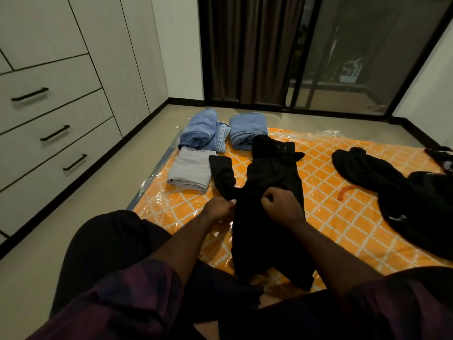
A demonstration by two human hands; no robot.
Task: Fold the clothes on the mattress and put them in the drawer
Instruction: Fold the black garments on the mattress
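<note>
Both hands gathered a black garment (272,182) on the orange mattress (343,217).
The left hand (219,208) pinched its edge and the right hand (282,204), fingers curled, gripped the cloth; folded jeans (247,131) lay beyond, drawers (49,133) shut.

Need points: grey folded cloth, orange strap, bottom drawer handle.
grey folded cloth (190,171), head view, middle of its top face.
orange strap (345,191), head view, middle of the strip.
bottom drawer handle (75,162), head view, middle of the black bar.
</note>
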